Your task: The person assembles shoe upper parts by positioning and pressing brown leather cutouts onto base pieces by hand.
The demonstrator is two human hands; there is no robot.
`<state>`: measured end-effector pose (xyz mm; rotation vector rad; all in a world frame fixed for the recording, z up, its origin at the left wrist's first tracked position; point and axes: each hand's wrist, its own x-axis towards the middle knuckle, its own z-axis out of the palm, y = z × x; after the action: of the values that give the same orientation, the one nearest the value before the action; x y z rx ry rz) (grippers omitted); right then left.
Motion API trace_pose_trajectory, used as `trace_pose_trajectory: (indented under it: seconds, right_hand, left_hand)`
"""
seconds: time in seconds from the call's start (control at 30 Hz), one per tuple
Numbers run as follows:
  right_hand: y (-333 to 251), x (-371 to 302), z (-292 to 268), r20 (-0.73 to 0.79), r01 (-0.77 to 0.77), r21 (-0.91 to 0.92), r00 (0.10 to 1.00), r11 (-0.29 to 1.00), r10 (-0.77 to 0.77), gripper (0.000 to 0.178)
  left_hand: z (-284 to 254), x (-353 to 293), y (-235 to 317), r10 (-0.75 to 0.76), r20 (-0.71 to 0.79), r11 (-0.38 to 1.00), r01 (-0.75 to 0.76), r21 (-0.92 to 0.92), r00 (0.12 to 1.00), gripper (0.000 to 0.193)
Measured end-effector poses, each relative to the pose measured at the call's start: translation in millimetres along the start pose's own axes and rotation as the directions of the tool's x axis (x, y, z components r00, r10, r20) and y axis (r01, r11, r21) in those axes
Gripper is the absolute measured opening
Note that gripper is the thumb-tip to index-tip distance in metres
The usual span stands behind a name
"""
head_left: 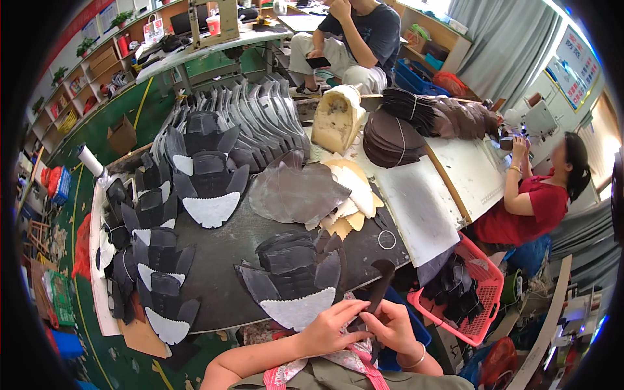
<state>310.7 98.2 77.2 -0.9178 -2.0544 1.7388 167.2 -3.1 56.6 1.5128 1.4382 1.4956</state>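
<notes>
Near the table's front edge, my left hand [333,329] and my right hand [394,330] are close together. Both pinch a narrow, dark brown piece of leather [379,285], whose free end stands up above the fingers. Just left of it, on the dark table [218,273], lies a set of black leather pieces [292,253] with a white, zigzag-edged piece [300,309] at its near end. Flat brown leather pieces [296,192] lie beyond, overlapping cream and tan scalloped pieces [351,195]. A white ring [387,240] rests to their right.
More black-and-white sets [162,286] line the left side, with grey curved pieces [240,120] stacked behind. A red basket [480,325] of black pieces stands at right. One person [536,201] works at a sewing machine [536,120]; another [364,45] sits beyond the table.
</notes>
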Motion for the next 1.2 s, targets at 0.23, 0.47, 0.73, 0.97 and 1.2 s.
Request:
trace_pose_trajectory:
  seconds: [0.23, 0.47, 0.73, 0.97, 1.2]
  right_hand:
    - [19.8, 45.5, 49.7, 0.048, 0.088, 0.040, 0.995, 0.995, -0.090, 0.023]
    - [18.6, 70.4, 71.4, 0.239, -0.065, 0.200, 0.971, 0.978, 0.016, 0.021]
    - [19.3, 63.6, 64.1, 0.250, -0.108, 0.293, 0.968, 0.950, 0.033, 0.014]
    - [25.4, 59.1, 60.8, 0.181, -0.064, 0.319, 0.983, 0.945, 0.006, 0.011]
    - [16.7, 61.8, 68.6, 0.010, 0.209, -0.036, 0.978, 0.977, -0.209, 0.006]
  left_hand:
    - [-33.6, -15.5, -23.6, -0.349, -0.196, 0.919, 0.294, -0.264, 0.916, 0.024]
    - [-68.2, -19.2, -23.8, -0.343, -0.313, 0.938, 0.339, -0.068, 0.886, 0.015]
    - [-68.6, -13.0, -20.6, -0.182, -0.267, 0.959, 0.231, 0.166, 0.946, 0.015]
    - [-68.4, -6.4, -17.9, -0.084, -0.159, 0.953, 0.126, 0.275, 0.984, 0.019]
    - [-72.5, -10.9, -28.7, -0.036, -0.137, 0.959, 0.073, 0.274, 0.990, 0.017]
